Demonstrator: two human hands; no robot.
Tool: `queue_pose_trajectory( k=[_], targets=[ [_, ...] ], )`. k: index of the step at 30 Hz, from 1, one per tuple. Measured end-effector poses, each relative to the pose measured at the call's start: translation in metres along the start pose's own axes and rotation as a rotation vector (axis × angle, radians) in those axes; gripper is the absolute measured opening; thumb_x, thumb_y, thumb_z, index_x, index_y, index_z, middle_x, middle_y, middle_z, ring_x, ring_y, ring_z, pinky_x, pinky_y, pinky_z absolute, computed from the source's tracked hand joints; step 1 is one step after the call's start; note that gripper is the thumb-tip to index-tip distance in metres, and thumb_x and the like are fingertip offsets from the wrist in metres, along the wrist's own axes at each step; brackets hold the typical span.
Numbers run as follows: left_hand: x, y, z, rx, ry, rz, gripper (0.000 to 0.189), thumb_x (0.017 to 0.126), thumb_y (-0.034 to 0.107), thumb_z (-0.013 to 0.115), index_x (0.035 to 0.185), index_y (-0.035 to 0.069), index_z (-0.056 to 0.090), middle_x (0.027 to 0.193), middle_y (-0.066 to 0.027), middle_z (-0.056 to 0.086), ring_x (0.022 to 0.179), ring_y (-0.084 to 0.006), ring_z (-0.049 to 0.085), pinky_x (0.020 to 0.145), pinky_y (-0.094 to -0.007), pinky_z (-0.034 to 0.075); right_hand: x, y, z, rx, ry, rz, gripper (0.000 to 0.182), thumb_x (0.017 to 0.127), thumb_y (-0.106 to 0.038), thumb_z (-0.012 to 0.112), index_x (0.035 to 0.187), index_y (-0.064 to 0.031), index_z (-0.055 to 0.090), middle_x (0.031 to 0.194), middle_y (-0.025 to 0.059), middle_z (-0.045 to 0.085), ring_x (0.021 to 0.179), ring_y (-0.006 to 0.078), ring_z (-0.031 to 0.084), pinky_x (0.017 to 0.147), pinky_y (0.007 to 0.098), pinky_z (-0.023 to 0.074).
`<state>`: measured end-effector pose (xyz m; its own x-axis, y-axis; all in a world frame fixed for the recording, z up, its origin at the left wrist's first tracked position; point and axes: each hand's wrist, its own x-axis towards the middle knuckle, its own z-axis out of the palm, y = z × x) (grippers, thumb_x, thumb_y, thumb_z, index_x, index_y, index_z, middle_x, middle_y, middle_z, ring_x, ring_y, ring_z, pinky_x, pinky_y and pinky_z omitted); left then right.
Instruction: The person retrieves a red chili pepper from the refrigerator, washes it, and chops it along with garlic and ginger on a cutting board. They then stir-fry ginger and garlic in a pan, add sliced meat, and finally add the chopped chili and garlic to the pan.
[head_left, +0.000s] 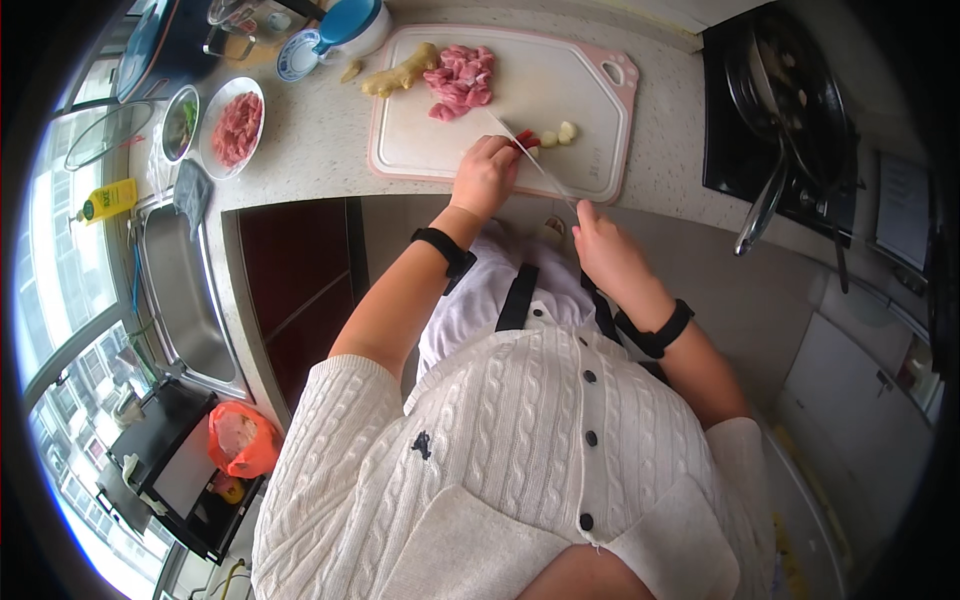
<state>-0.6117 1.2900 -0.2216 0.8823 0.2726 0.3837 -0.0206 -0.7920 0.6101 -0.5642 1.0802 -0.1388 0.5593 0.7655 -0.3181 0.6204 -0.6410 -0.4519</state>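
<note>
On a white cutting board with a pink rim (420, 142), my left hand (486, 174) presses down with bent fingers on red chili pieces (528, 139). My right hand (609, 244) grips the handle of a kitchen knife (546, 174), whose blade slants across the board beside the left fingertips and the chili. Several peeled garlic cloves (566, 133) lie just right of the blade. Farther back on the board are a pile of sliced raw meat (461, 79) and a ginger root (401, 71) that reaches over the board's left edge.
Left of the board stand a bowl of raw meat (238, 129), a smaller bowl with greens (181, 124) and a blue-patterned dish (298, 55). A grey cloth (192, 196) hangs by the steel sink (180, 277). At right, a pan (761, 82) sits on the black stove (721, 142), its handle jutting out.
</note>
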Motion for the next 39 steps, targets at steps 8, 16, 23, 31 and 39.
queue_pose_trajectory(
  k=[8,16,23,31,39],
  targets=[
    [0.0,-0.002,-0.001,0.053,0.0,0.078,0.009,0.072,0.003,0.06,0.081,0.003,0.06,0.085,-0.0095,0.058,0.082,-0.0287,0.056,0.072,-0.0369,0.048,0.016,-0.01,-0.002,0.085,-0.041,-0.002,0.025,0.088,-0.01,0.05,0.104,0.0047,0.039,0.078,0.0263,0.059,0.071,0.0447,0.058,0.059,0.0496,0.0453],
    [-0.004,-0.004,0.0,0.083,0.009,0.057,0.007,0.074,0.004,0.06,0.08,0.003,0.057,0.085,-0.0106,0.057,0.083,-0.0294,0.054,0.074,-0.0379,0.047,0.002,0.019,0.003,0.132,0.046,0.013,0.031,0.087,-0.013,0.056,0.11,0.0011,0.041,0.089,0.0277,0.059,0.084,0.0446,0.057,0.07,0.0492,0.0452],
    [-0.016,0.002,-0.02,-0.155,0.041,-0.243,0.016,0.076,0.011,0.066,0.086,0.002,0.057,0.091,-0.0126,0.055,0.085,-0.0327,0.054,0.076,-0.0395,0.046,-0.005,0.008,-0.002,0.009,0.257,-0.07,0.022,0.086,-0.017,0.054,0.104,-0.0068,0.047,0.086,0.0171,0.062,0.074,0.039,0.06,0.06,0.0474,0.0487],
    [-0.015,-0.005,-0.011,-0.043,0.08,-0.007,0.011,0.07,0.003,0.064,0.08,0.003,0.06,0.085,-0.0107,0.057,0.083,-0.0302,0.055,0.075,-0.0376,0.047,-0.003,-0.003,-0.006,-0.089,0.107,-0.074,0.025,0.083,-0.014,0.054,0.106,-0.0054,0.047,0.088,0.0153,0.062,0.073,0.0376,0.061,0.06,0.0466,0.0481],
    [-0.02,-0.008,-0.003,-0.013,0.064,-0.033,0.009,0.068,0.002,0.063,0.077,0.003,0.06,0.085,-0.0101,0.06,0.083,-0.0292,0.056,0.074,-0.037,0.048,0.02,-0.012,0.001,-0.082,0.022,-0.024,0.027,0.079,-0.011,0.055,0.104,-0.0003,0.049,0.073,0.0193,0.063,0.068,0.038,0.062,0.057,0.0484,0.0491]
  ],
)
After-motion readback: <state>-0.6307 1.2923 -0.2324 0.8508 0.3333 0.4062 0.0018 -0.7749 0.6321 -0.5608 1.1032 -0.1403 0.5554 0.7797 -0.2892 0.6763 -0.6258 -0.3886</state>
